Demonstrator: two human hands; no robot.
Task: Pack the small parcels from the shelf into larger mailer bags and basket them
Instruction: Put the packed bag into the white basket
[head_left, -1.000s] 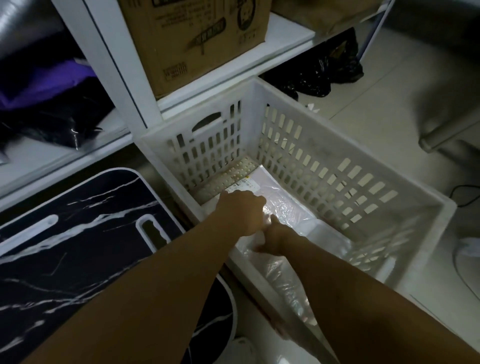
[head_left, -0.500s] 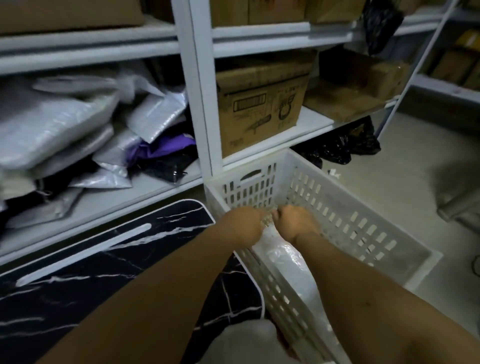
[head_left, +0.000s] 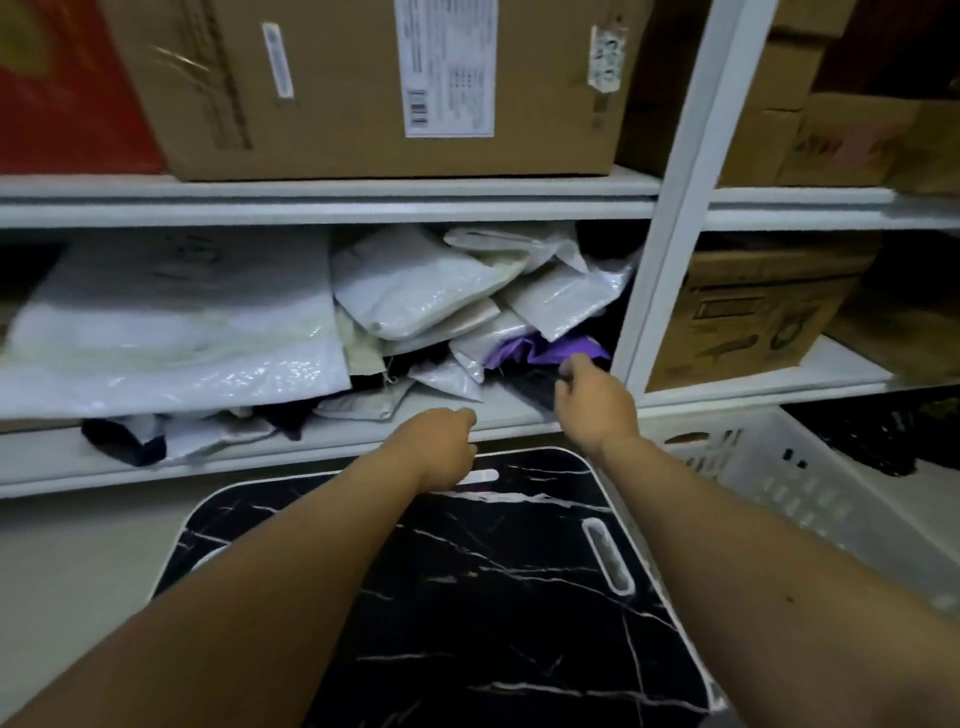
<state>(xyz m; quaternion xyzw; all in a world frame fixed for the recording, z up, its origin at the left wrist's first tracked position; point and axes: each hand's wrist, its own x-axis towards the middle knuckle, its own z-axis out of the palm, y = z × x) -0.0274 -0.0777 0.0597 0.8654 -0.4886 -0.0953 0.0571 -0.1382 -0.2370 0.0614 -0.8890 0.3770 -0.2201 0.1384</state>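
Two hands raised at shelf (head_left: 332, 434): right hand (head_left: 592, 402) seemingly pinched on black parcel (head_left: 535, 387), purple parcel (head_left: 550, 351) just above; left hand (head_left: 436, 447) loosely curled, nothing held.

You've got white parcels (head_left: 415, 280) and a purple one (head_left: 550, 351) on the white shelf (head_left: 332, 208), over a black, white-veined marble-pattern board (head_left: 493, 597).

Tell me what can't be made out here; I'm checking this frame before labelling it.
Head view only:
- Right hand: its own back hides the fingertips, so whether it grips the black parcel is unclear.
- Left hand: curled, fingertips hidden; nothing visibly held.
- White basket: inside hidden by its wall and the right forearm.
- Box label: print too blurred to read.
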